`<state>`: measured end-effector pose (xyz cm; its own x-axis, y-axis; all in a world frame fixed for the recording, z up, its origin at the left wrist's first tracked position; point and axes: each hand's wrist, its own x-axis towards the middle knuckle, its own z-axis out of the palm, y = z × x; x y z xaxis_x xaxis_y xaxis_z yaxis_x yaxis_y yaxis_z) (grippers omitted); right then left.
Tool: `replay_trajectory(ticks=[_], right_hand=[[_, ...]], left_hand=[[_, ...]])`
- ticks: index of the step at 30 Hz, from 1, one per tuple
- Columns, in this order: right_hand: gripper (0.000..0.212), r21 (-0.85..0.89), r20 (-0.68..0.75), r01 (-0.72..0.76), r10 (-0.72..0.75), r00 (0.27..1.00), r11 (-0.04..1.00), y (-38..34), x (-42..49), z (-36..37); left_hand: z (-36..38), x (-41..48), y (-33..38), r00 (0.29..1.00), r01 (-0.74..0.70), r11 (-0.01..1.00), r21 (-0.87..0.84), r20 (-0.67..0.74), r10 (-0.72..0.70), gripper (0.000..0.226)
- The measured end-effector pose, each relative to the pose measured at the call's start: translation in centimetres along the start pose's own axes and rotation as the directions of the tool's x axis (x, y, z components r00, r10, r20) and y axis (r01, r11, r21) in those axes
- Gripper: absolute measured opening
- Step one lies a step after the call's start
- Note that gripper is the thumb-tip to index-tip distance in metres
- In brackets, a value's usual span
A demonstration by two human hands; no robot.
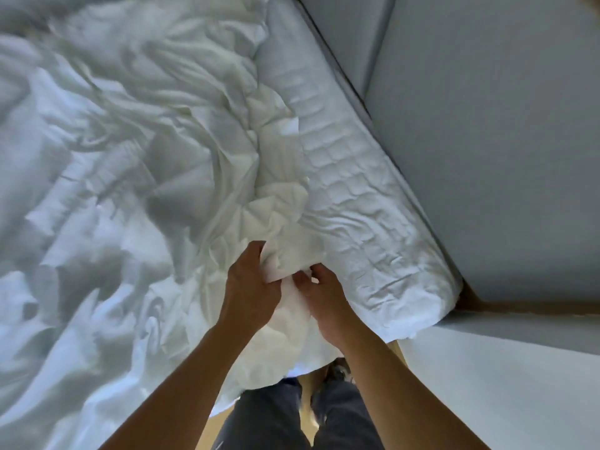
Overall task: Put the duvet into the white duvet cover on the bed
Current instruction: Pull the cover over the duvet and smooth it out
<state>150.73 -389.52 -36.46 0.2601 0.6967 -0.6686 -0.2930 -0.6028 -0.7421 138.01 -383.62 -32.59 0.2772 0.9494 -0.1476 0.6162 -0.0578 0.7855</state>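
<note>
I am at the near corner of the bed (373, 206), with both hands on one bunch of white cloth that hangs over its edge. My left hand (250, 287) curls its fingers over the top of the bunch and grips it. My right hand (324, 297) pinches the same fold from the other side between thumb and fingertips, and the two hands almost touch.

The duvet cover (113, 164) lies crumpled across most of the bed to the left. The puffy, stitched cloth running up from my hands along the bare quilted top of the bed I take to be the duvet (276, 203). White on white, I cannot tell where one ends and the other begins, or whether this corner is already inside the cover.

I judge the step to be seating a duvet corner in a corner of the cover. To do it well I should feel for the thick padded tip through the thin layer and push it right into the seam point. Then I should clamp both layers together in one hand. The other hand can run along the edge toward the next corner, smoothing out twists. A loose pinch risks the filling slipping back.
</note>
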Motion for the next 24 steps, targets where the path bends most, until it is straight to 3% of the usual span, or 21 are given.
replay_trajectory(ticks=[2,4,6,8,10,11,12,14,15,16,18,21,24], right_hand=[[0.018,-0.001,0.05,-0.035,0.035,0.998,0.999,-2.3,-1.6,1.1],[0.025,0.037,0.112,-0.042,0.037,0.993,0.998,-4.3,-3.0,2.3],[0.026,0.131,0.186,-0.017,-0.008,0.982,0.991,-6.0,-3.9,3.3],[0.023,0.224,0.251,-0.023,-0.035,0.967,0.974,-7.4,-4.3,4.2],[0.027,0.274,0.305,-0.075,-0.013,0.952,0.959,-8.2,-4.1,5.1],[0.029,0.267,0.334,-0.09,-0.004,0.943,0.96,-8.5,-3.9,5.6],[0.031,0.24,0.363,-0.091,-0.002,0.932,0.966,-8.7,-3.7,6.1],[0.033,0.186,0.425,-0.078,-0.009,0.905,0.979,-9.2,-3.0,7.1],[0.034,0.165,0.448,-0.074,-0.007,0.894,0.984,-9.7,-2.7,7.5],[0.036,0.145,0.461,-0.069,-0.005,0.888,0.987,-10.1,-2.3,7.7],[0.037,0.11,0.479,-0.059,-0.001,0.878,0.992,-10.9,-1.7,7.7],[0.038,0.07,0.518,-0.061,0.017,0.855,0.996,-12.1,-1.0,7.2],[0.034,0.063,0.563,-0.115,0.06,0.824,0.991,-13.3,-0.6,6.8]], left_hand=[[-2.3,-0.7,1.2,1.0,0.02,1.0,-0.022,0.024,-0.019,0.033],[-5.0,-1.2,2.2,0.99,0.049,0.998,-0.05,0.133,-0.042,0.037],[-7.7,-1.5,2.8,0.958,0.118,0.965,-0.235,0.283,-0.048,0.03],[-10.1,-1.5,3.1,0.904,0.324,0.775,-0.543,0.42,-0.084,0.018],[-11.8,-1.5,2.9,0.894,0.431,0.602,-0.672,0.409,-0.183,0.016],[-12.4,-1.3,2.6,0.918,0.395,0.646,-0.653,0.301,-0.257,0.019],[-12.8,-1.0,2.2,0.939,0.337,0.753,-0.565,0.142,-0.314,0.023],[-13.5,-0.2,1.3,0.951,0.245,0.939,-0.242,-0.128,-0.281,0.017],[-13.8,0.1,0.9,0.954,0.234,0.965,-0.117,-0.164,-0.252,0.01],[-14.2,0.5,0.6,0.956,0.253,0.965,-0.074,-0.136,-0.261,0.006],[-14.8,1.0,0.7,0.953,0.296,0.936,-0.192,-0.001,-0.301,0.006],[-14.8,0.7,2.2,0.954,0.293,0.88,-0.374,0.174,-0.244,0.031],[-14.3,0.4,3.8,0.929,0.271,0.901,-0.338,0.338,-0.152,0.047]])
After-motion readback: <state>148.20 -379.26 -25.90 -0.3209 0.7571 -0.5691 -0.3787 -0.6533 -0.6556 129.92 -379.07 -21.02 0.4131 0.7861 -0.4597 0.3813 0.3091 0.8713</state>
